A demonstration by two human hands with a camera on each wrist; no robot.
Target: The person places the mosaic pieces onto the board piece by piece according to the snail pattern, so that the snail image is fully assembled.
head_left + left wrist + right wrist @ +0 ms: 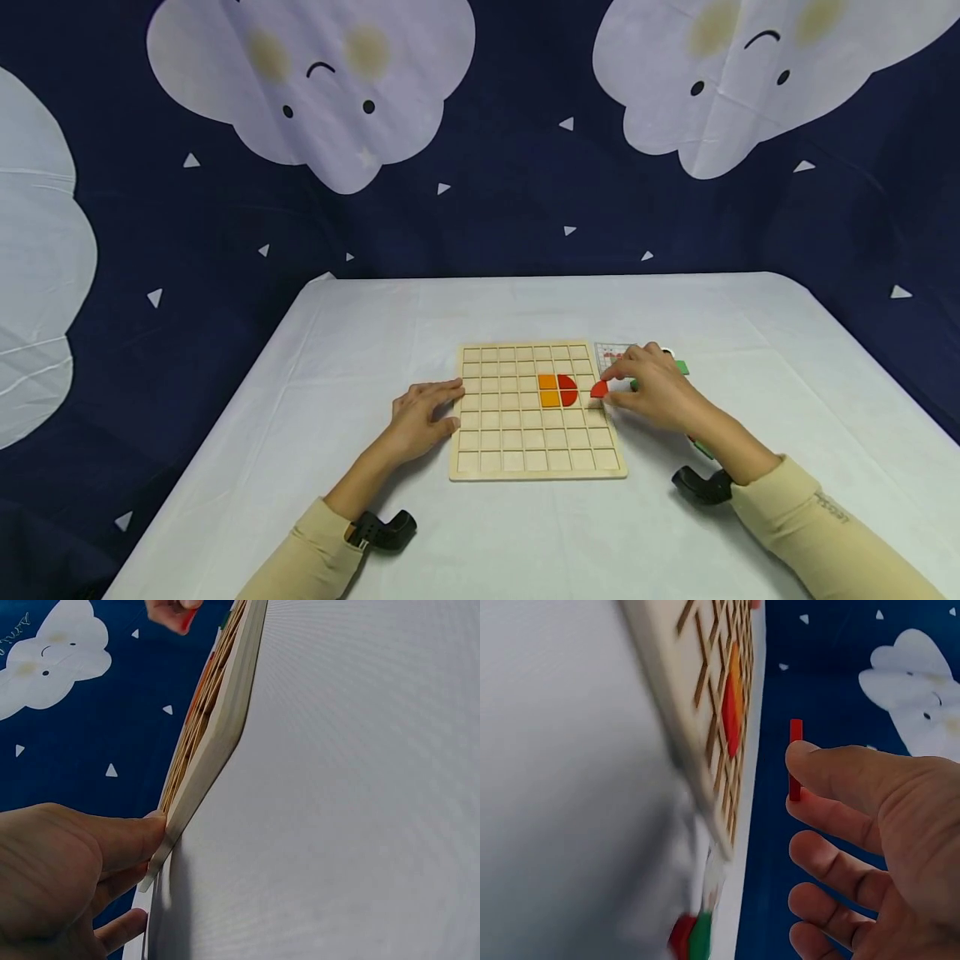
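Observation:
A wooden grid board (525, 417) lies on the white table with two orange squares (550, 398) and two red quarter-circle pieces (568, 397) side by side in its cells. At the board's left edge, my left hand (422, 421) rests fairly straight fingers and the thumb against the rim. My right hand (656, 387) pinches another red quarter-circle piece (599, 389) between thumb and index finger, above the board's right edge. In the right wrist view that red piece (796, 731) appears edge-on, apart from the board, with the other fingers loosely bent.
A printed card (611, 353) lies by the board's upper right corner, partly behind my right hand. Green pieces (681, 367) and others lie around that hand, partly hidden. A dark blue cloth with clouds (495, 225) hangs behind the table.

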